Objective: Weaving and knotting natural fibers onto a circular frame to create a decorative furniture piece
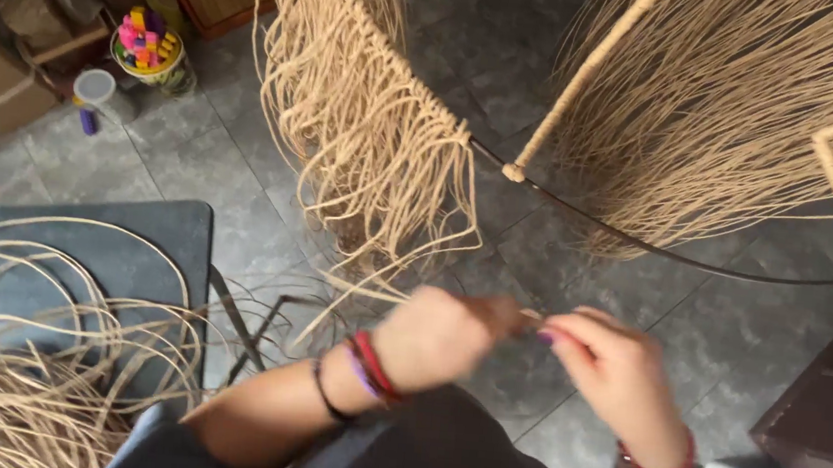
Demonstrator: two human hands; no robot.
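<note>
One pale tan strand [371,295], thin and flat, between both hands.

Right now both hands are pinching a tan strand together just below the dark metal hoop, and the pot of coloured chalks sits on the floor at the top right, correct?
Not quite. The pot of coloured chalks sits at the top left, as the head view shows. The left hand and right hand do pinch a tan strand below the dark metal hoop.

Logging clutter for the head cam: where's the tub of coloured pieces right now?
Upper left of the head view: the tub stands on the grey tile floor, just right of a white cup and left of the hanging fibre fringe.
</note>
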